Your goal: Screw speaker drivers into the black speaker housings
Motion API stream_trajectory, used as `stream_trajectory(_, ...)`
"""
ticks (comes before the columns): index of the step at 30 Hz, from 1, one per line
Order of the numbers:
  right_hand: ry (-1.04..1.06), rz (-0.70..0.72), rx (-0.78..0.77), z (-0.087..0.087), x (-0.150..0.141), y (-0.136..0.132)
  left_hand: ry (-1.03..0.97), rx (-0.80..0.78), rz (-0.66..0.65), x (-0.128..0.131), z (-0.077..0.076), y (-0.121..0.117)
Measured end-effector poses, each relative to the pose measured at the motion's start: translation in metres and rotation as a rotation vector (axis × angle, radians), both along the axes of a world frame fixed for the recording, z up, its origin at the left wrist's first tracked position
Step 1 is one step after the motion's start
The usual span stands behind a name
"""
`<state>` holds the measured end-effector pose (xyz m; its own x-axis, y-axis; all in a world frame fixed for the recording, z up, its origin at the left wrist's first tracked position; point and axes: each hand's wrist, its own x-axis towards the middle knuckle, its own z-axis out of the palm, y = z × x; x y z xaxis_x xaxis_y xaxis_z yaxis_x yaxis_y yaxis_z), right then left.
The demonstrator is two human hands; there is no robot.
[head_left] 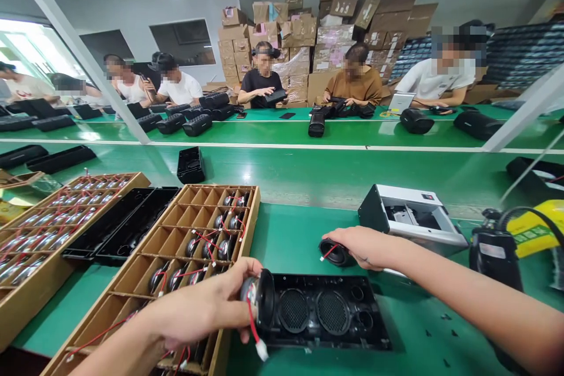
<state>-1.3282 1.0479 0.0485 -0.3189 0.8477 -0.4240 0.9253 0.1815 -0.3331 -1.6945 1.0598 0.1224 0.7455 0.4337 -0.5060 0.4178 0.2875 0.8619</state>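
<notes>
My left hand (207, 308) is closed on a small round speaker driver (259, 298) with a red wire and white plug, held at the left end of a black speaker housing (326, 311) lying flat on the green bench. My right hand (363, 245) grips a second black speaker driver (333, 252) with a red wire, just beyond the housing's far edge. The housing shows two mesh grilles and smaller round holes.
A cardboard divider tray (185, 247) with several wired drivers sits left of the housing, another tray (53, 223) farther left, black housings (127, 223) between. A grey-white box (409, 214) and a yellow-black tool (515, 241) stand right. Several people work across the green conveyor (308, 170).
</notes>
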Motion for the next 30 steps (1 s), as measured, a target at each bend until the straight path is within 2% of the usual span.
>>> stream_trajectory(2, -0.019, -0.007, 0.020, 0.003, -0.003, -0.001, 0.186, 0.287, -0.074, 0.005, -0.004, -0.013)
stream_trajectory(5, -0.028, -0.041, 0.026, 0.004, -0.004, -0.002, 0.325, 0.735, -0.117, 0.022, -0.014, -0.030)
stream_trajectory(8, -0.015, -0.114, 0.022, -0.002, -0.003, -0.001, 0.425, 0.987, -0.171, 0.044, -0.027, -0.041)
stream_trajectory(12, 0.113, -0.225, 0.072, -0.004, -0.006, -0.003, 0.578, 1.092, -0.221, 0.065, -0.040, -0.050)
stream_trajectory(15, 0.317, -0.289, 0.182, 0.008, -0.010, -0.012, 0.661, 1.146, -0.257, 0.075, -0.043, -0.054)
stream_trajectory(18, 0.565, -0.338, 0.293, 0.026, -0.012, -0.034, 0.728, 1.185, -0.282, 0.080, -0.044, -0.057)
stream_trajectory(22, 0.797, -0.432, 0.304, 0.040, -0.008, -0.078, 0.762, 1.210, -0.380, 0.079, -0.046, -0.054)
stream_trajectory(25, 0.854, -0.527, 0.270, 0.036, -0.007, -0.111, 0.736, 1.232, -0.484, 0.074, -0.046, -0.046)
stream_trajectory(30, 0.834, -0.635, 0.178, 0.013, -0.022, -0.145, 0.619, 1.288, -0.599, 0.065, -0.040, -0.034)
